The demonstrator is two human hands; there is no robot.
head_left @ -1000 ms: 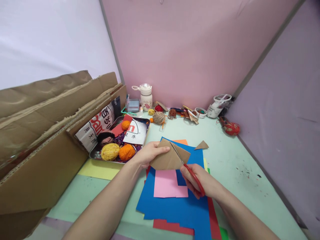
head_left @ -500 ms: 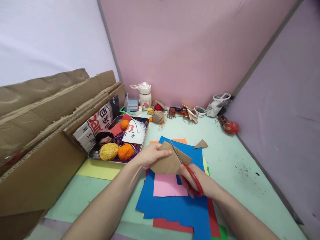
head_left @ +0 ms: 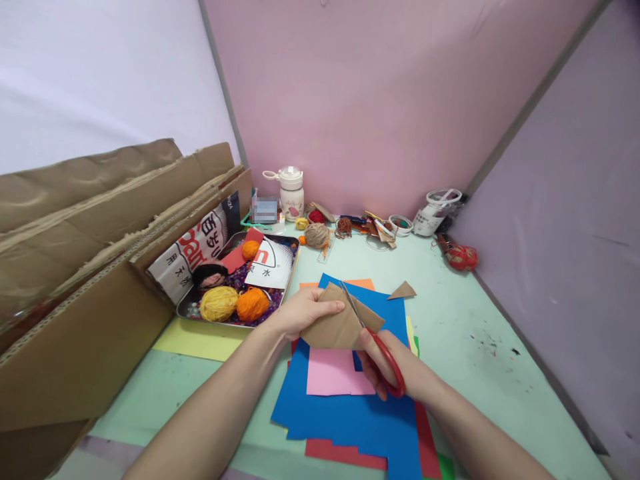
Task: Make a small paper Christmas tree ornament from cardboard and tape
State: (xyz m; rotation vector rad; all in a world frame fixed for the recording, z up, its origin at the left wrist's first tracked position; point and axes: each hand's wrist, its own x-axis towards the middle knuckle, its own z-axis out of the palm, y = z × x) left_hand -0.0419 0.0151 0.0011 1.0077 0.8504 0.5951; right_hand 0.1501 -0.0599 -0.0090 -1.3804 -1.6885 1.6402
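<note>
My left hand [head_left: 300, 311] pinches a brown paper piece [head_left: 336, 327] and holds it above a stack of coloured sheets. My right hand [head_left: 395, 370] grips red-handled scissors [head_left: 380, 347], fingers through the loops. The blades reach up into the brown paper along a cut. Beneath lie a blue sheet [head_left: 350, 413] and a pink square [head_left: 333, 373]. A small brown triangle offcut [head_left: 403, 291] rests on the table just beyond.
A metal tray [head_left: 295, 257] with yarn balls stands at the left, next to leaning cardboard sheets [head_left: 90, 287]. A white bottle [head_left: 291, 192], twine ball [head_left: 317, 235], tape rolls and a tub line the back wall. A yellow sheet [head_left: 200, 338] lies under the tray's edge.
The scissors have advanced a little further into the brown paper, and my right hand has drawn slightly closer to it. My left hand keeps its hold.
</note>
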